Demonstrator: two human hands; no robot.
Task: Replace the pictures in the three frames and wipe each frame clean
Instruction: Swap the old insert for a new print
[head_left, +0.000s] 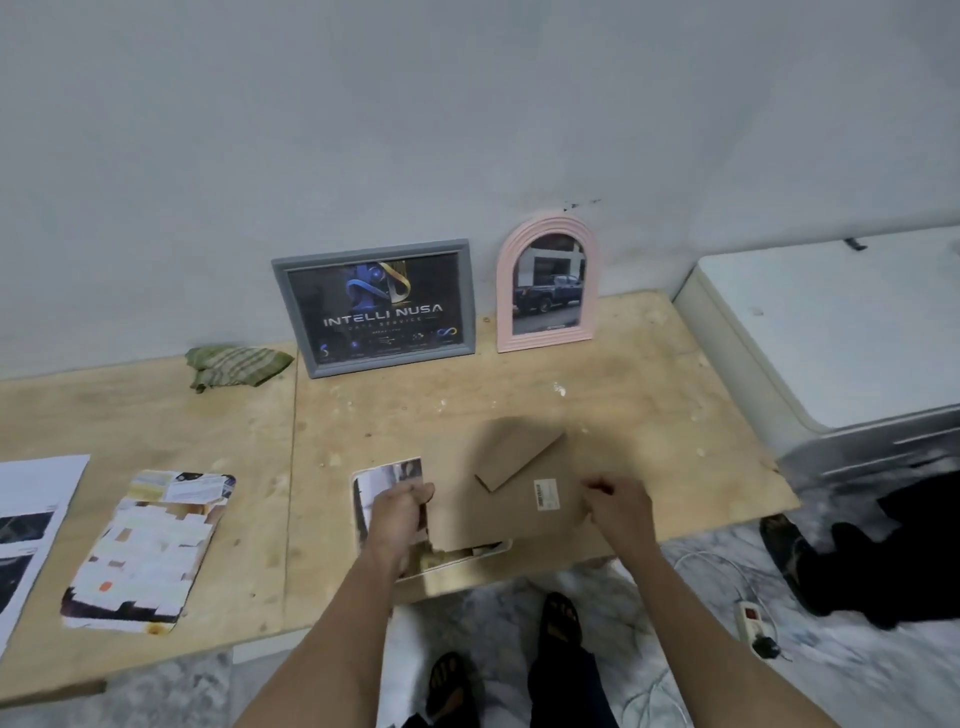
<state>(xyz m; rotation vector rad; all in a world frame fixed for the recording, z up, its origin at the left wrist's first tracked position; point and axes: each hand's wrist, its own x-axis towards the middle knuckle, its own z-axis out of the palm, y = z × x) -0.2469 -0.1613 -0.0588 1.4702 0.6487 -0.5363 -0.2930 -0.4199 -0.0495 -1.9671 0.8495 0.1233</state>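
A third frame (462, 564) lies face down at the plywood table's front edge, its brown backing board (519, 467) with a fold-out stand lifted above it. My left hand (400, 512) grips a glossy picture (382, 483) at the backing's left side. My right hand (618, 506) pinches the backing's right edge. A grey frame (374, 304) with a dark "INTELLI NUSA" print and a pink arched frame (545, 286) showing a blue truck lean against the wall. A green checked cloth (236, 366) lies left of the grey frame.
A removed picture with pale blocks (145, 551) and white printed sheets (31, 519) lie at the table's left. A white appliance (831, 332) stands to the right. My sandalled feet (558, 623), a power strip (750, 618) and cables are on the marbled floor.
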